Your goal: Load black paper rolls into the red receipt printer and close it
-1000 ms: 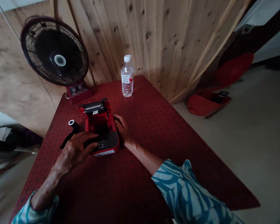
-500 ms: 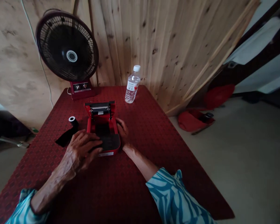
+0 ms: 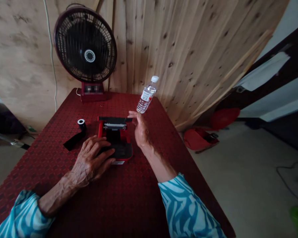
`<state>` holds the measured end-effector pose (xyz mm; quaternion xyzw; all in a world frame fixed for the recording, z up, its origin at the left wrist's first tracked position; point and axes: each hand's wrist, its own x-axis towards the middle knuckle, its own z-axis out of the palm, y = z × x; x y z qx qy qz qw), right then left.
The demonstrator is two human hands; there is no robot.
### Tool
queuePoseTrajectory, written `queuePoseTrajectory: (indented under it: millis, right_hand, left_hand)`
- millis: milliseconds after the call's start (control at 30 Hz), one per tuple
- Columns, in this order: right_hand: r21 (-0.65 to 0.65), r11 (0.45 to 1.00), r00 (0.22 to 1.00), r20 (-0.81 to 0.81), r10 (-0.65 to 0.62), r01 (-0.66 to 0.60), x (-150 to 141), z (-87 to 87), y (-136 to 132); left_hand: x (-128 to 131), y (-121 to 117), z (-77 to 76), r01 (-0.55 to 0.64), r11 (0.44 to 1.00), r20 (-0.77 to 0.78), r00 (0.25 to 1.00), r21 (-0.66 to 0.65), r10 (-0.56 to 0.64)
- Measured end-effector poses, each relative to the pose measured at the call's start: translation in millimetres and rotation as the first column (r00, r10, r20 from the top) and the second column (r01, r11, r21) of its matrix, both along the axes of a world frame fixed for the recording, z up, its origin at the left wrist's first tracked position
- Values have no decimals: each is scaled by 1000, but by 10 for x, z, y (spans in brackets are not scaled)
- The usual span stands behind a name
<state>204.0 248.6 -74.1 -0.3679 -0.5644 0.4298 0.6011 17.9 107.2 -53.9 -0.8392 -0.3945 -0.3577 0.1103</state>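
A small red-and-black printer (image 3: 121, 152) sits on the table with its hinged lid (image 3: 114, 119) raised at the back, a metal bar (image 3: 115, 126) showing beneath it. My left hand (image 3: 91, 158) rests on the printer's front left corner, fingers stretched over the black top panel, thumb side by the front edge. With fingers extended, my right hand (image 3: 141, 130) is at the lid's right edge; whether it touches is hard to tell. Left of the printer stands a black roll with a white core (image 3: 81, 123), its loose black strip (image 3: 74, 140) trailing on the table.
A clear plastic bottle (image 3: 147, 95) with a white cap stands behind my right hand. At the back left is a dark fan (image 3: 89, 56) against the wooden wall (image 3: 188, 59). A red dustpan-like item (image 3: 198, 138) lies on the floor right of the table (image 3: 129, 198).
My right hand has moved from the printer's right side up to the lid's edge, its fingers straightening. The lid appears tilted lower. My left hand stays on the printer; the view has shifted.
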Motion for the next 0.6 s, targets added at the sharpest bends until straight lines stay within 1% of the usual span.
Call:
queuePoseTrajectory:
  millis: [33, 100, 167, 233, 333, 400, 500, 600]
  right_hand:
    - [43, 999, 999, 30, -21, 19, 26, -12, -90]
    - [43, 999, 997, 73, 0, -4, 73, -70, -268]
    - [33, 999, 998, 65, 3, -5, 98, -157, -405]
    - [46, 999, 999, 52, -8, 6, 100, -250, -479]
    - [62, 998, 999, 45, -18, 16, 82, -355, -496]
    - [62, 998, 999, 44, -14, 11, 73, -391, -481]
    - [62, 998, 999, 39, -2, 0, 72, -415, -463]
    - [66, 998, 999, 37, 2, -4, 75, -434, -467]
  left_hand:
    - [1, -4, 0, -4, 1000, 6, 1000, 8, 4]
    - [5, -9, -6, -14, 1000, 20, 1000, 19, 14]
    - [6, -2, -20, -22, 1000, 29, 999, 22, 21]
    - [3, 13, -43, -17, 1000, 30, 999, 18, 16]
    - [-26, 42, -80, 5, 1000, 25, 1000, -3, -5]
    - [-63, 60, -97, 3, 1000, 46, 999, -22, -2]
    - [-125, 86, -101, -57, 995, 59, 996, -77, 61]
    - [-161, 108, -96, -100, 989, 5, 995, -111, 101]
